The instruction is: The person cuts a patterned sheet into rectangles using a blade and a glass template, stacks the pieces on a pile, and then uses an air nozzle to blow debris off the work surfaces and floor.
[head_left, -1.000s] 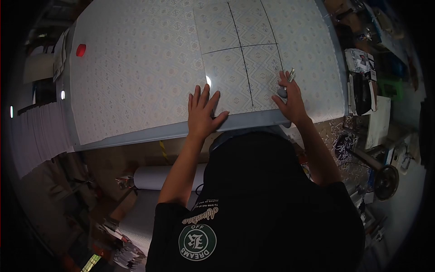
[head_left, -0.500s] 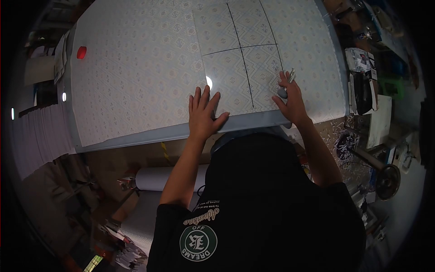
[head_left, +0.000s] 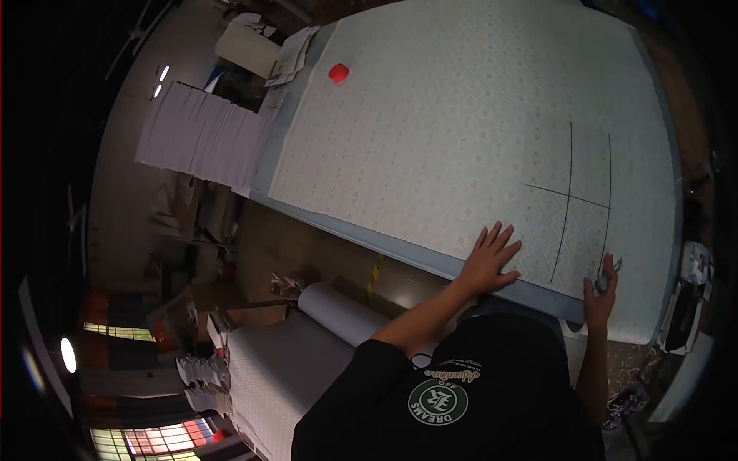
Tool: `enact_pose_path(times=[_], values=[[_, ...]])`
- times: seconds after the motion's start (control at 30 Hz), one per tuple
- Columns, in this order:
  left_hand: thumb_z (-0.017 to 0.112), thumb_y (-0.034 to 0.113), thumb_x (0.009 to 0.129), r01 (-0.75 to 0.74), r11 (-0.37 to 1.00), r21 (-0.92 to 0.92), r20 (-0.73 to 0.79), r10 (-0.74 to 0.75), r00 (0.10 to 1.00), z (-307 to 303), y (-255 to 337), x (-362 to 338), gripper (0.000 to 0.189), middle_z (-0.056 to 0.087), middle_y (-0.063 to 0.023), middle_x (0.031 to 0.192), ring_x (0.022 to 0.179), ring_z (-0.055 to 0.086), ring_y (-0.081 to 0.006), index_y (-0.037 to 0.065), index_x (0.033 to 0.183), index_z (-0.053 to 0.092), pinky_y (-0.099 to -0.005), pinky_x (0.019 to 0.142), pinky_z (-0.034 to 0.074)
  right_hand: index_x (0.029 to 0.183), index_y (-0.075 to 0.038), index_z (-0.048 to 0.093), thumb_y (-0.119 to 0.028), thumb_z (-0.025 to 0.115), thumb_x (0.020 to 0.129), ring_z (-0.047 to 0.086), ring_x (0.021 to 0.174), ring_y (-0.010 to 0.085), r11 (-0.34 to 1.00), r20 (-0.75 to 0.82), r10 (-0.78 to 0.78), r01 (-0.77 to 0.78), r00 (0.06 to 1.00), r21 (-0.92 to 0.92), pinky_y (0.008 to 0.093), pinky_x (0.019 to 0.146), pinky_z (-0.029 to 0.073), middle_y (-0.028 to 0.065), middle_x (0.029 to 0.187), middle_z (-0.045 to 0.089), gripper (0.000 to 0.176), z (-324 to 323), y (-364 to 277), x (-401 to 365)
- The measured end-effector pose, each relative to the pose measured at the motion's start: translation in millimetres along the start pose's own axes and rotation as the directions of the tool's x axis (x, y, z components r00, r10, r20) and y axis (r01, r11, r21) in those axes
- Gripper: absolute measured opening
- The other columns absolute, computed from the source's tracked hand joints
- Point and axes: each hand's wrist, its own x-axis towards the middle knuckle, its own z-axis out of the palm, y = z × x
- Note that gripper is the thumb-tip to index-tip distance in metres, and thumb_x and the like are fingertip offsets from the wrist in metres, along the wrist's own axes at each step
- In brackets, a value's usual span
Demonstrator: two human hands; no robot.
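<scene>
Swinging leftward, the view is turned, patterned fabric (head_left: 430, 154) seemingly undisturbed, left hand (head_left: 486, 265) spread flat, grey tool (head_left: 602, 285) grasped by right hand (head_left: 600, 300).

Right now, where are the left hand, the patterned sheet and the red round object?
Left hand (head_left: 485, 266): head view, back of the hand.
Patterned sheet (head_left: 415, 146): head view, bare stretch left of the dark lines.
Red round object (head_left: 338, 73): head view, middle of it.
</scene>
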Motion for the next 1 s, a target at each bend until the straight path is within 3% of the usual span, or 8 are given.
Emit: enact_pose_path(times=[0.1, 0.17, 0.3, 0.37, 0.47, 0.57, 0.73, 1.0], values=[[0.074, 0.045, 0.079, 0.023, 0.999, -0.027, 0.047, -0.021, 0.999, -1.2, 5.4, 4.7, 0.072, 0.032, -0.019, 0.159, 0.151, 0.019, -0.0409, 0.012, 0.14, 0.055, -0.0579, 0.121, 0.014, 0.135, -0.001, 0.05, -0.001, 0.067, 0.09, 0.055, 0.129, 0.0258, 0.948, -0.149, 0.007, 0.04, 0.989, 0.315, 0.0388, 0.106, 0.044, 0.0167, 0.142, 0.055, 0.049, -5.6, 47.2, -12.7], [0.074, 0.044, 0.079, 0.033, 0.998, -0.046, 0.064, -0.03, 0.998, -3.2, 6.4, 3.6, 0.071, 0.033, -0.019, 0.159, 0.151, 0.018, -0.0412, 0.012, 0.139, 0.056, -0.0574, 0.121, 0.015, 0.124, 0.001, 0.057, -0.001, 0.067, 0.09, 0.061, 0.113, 0.0183, 0.776, 0.042, 0.564, -0.546, 0.825, 0.316, 0.0329, 0.098, 0.046, 0.012, 0.116, 0.066, 0.035, -25.8, 60.8, -21.6], [0.075, 0.042, 0.077, 0.041, 0.997, -0.066, 0.03, -0.039, 0.999, -2.9, 8.4, 8.7, 0.065, 0.038, -0.0205, 0.154, 0.148, 0.024, -0.0419, 0.011, 0.133, 0.06, -0.0568, 0.121, 0.017, 0.113, 0.0, 0.06, -0.002, 0.065, 0.091, 0.059, 0.09, 0.0141, 0.871, -0.106, 0.455, -0.417, 0.884, 0.258, 0.029, 0.083, 0.048, 0.0064, 0.091, 0.063, 0.023, -41.7, 8.0, -19.9], [0.076, 0.034, 0.075, -0.001, 0.999, -0.046, -0.111, -0.005, 0.994, 1.1, 13.4, 16.8, 0.048, 0.046, -0.0214, 0.143, 0.138, 0.036, -0.0422, 0.008, 0.115, 0.067, -0.0545, 0.117, 0.026, 0.104, 0.001, 0.059, -0.002, 0.063, 0.091, 0.056, 0.076, 0.0141, 0.999, -0.276, 0.022, -0.028, 0.961, -0.02, 0.0264, 0.072, 0.047, 0.0046, 0.081, 0.058, 0.014, -45.9, -7.7, -20.0], [0.075, 0.024, 0.074, -0.086, 0.993, -0.086, -0.207, 0.066, 0.976, 6.0, 21.9, 44.5, 0.028, 0.057, -0.0195, 0.12, 0.118, 0.05, -0.0401, 0.005, 0.093, 0.067, -0.0504, 0.103, 0.041, 0.1, 0.0, 0.058, -0.001, 0.061, 0.09, 0.053, 0.067, 0.0141, 0.988, -0.335, -0.097, 0.049, 0.937, -0.148, 0.0267, 0.065, 0.046, 0.005, 0.075, 0.054, 0.01, -48.7, -26.8, -21.3], [0.072, 0.018, 0.075, -0.132, 0.981, -0.143, -0.08, 0.121, 0.989, 11.1, 37.8, 82.1, 0.016, 0.058, -0.0157, 0.094, 0.094, 0.055, -0.0373, 0.005, 0.081, 0.065, -0.0482, 0.08, 0.047, 0.099, -0.004, 0.058, -0.005, 0.064, 0.092, 0.06, 0.07, 0.017, 0.986, -0.114, 0.157, -0.162, 0.981, -0.039, 0.0312, 0.066, 0.05, 0.0114, 0.079, 0.06, 0.009, -60.3, -37.3, -35.8], [0.08, 0.028, 0.075, -0.21, 0.978, -0.017, 0.134, 0.21, 0.968, 31.0, 78.0, 129.9, 0.051, 0.059, -0.0156, 0.109, 0.104, 0.055, -0.0357, 0.007, 0.118, 0.062, -0.0441, 0.089, 0.05, 0.104, -0.005, 0.062, -0.016, 0.071, 0.091, 0.067, 0.075, 0.026, 0.944, -0.086, 0.302, -0.31, 0.949, -0.109, 0.0353, 0.069, 0.052, 0.0161, 0.085, 0.068, 0.019, -68.1, -70.0, -54.4], [0.087, 0.047, 0.064, -0.232, 0.959, 0.161, 0.318, 0.172, 0.932, 47.9, 130.2, 157.0, 0.091, 0.052, -0.019, 0.125, 0.113, 0.053, -0.0383, 0.007, 0.136, 0.049, -0.0485, 0.093, 0.049, 0.106, -0.006, 0.061, -0.019, 0.069, 0.092, 0.07, 0.087, 0.0362, 0.905, -0.044, 0.4, -0.402, 0.915, -0.141, 0.0412, 0.073, 0.054, 0.0179, 0.092, 0.07, 0.021, -57.7, -68.3, -75.3]])
